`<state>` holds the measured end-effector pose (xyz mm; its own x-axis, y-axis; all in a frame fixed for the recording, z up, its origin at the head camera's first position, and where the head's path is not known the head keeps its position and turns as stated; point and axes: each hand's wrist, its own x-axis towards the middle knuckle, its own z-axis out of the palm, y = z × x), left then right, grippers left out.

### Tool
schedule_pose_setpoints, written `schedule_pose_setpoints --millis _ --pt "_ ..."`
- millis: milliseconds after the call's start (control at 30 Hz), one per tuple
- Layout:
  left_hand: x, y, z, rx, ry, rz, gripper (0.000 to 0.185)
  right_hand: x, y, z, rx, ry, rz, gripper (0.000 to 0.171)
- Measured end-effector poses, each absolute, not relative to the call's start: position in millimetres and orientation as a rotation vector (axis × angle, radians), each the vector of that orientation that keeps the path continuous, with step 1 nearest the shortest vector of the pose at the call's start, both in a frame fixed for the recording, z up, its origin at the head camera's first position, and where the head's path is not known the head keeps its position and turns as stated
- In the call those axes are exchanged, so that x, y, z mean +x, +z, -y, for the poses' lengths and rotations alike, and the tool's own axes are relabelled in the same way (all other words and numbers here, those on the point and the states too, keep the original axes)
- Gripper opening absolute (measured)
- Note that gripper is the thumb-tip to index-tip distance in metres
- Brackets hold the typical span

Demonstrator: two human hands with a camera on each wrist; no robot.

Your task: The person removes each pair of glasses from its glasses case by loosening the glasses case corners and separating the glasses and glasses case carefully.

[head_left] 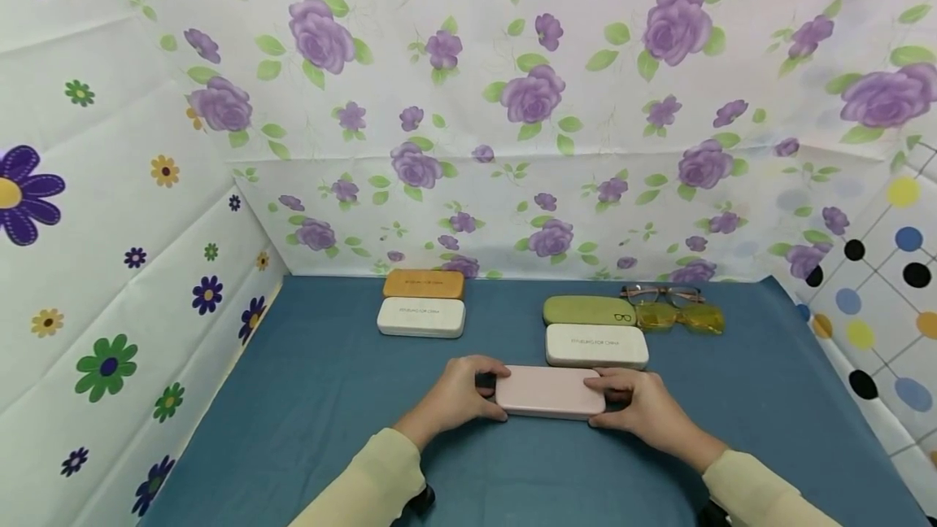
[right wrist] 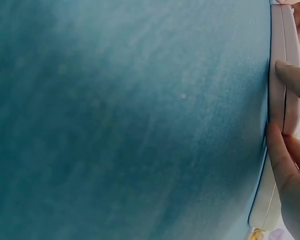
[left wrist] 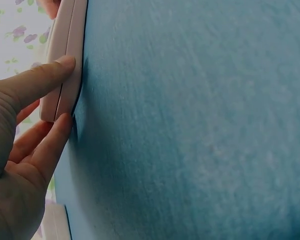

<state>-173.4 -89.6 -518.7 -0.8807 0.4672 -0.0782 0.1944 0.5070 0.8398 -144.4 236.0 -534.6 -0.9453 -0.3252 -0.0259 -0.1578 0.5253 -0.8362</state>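
A closed pink glasses case [head_left: 551, 391] lies flat on the blue cloth, in the middle of the table. My left hand [head_left: 459, 398] holds its left end between thumb and fingers. At the right end, my right hand [head_left: 647, 409] grips it the same way, thumb at the near side and fingers over the top. Both wrist views show the side of the pink case [left wrist: 75, 35] with its lid seam closed. Just behind it lies a white glasses case [head_left: 596, 346], also closed.
Behind the white case are a green glasses case [head_left: 578, 310], yellow-lensed glasses [head_left: 681, 317] and thin-framed glasses [head_left: 662, 294]. Farther left, an orange case [head_left: 423, 284] sits behind another white case [head_left: 420, 317]. Flower-printed sheets [head_left: 476, 104] enclose the back and left of the blue cloth [head_left: 329, 405].
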Motion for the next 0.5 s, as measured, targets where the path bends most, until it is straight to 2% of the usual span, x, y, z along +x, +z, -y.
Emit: schedule_pose_setpoints --millis 133,500 --pt "-174.3 -519.3 90.0 0.555 1.335 -2.443 0.059 -145.6 -536.1 -235.3 -0.331 -1.37 -2.589 0.074" --pt "-179.7 -519.5 93.4 0.538 1.346 -2.411 0.06 -144.7 -535.1 -230.2 -0.206 -1.338 -2.635 0.085"
